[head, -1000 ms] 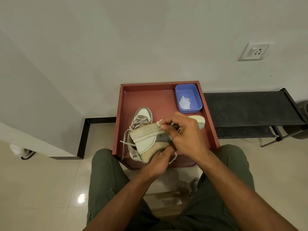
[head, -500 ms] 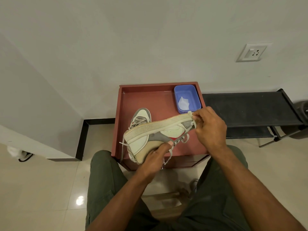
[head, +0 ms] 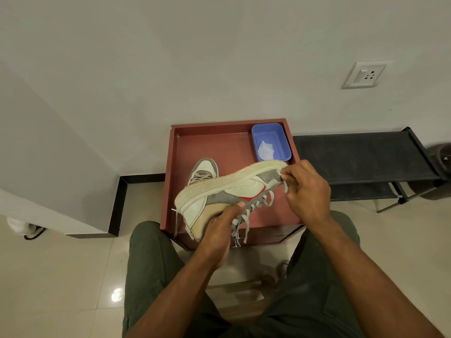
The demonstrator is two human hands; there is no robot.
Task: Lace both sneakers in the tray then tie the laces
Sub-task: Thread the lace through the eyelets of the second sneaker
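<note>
A cream, grey and red sneaker is held on its side above the red-brown tray, sole facing away from me, toe to the right. My left hand grips its heel end from below. My right hand pinches a grey lace near the toe. Loose grey lace loops hang under the shoe. The second sneaker rests in the tray behind, toe pointing away, mostly hidden by the held shoe.
A blue plastic tub with a white scrap inside sits in the tray's far right corner. A black low rack stands to the right against the wall. My knees in green trousers flank the tray's front edge.
The held sneaker has swung from end-on to lying lengthwise, toe to the right. My right hand moved right from the heel area to the toe and now pinches a lace there.
</note>
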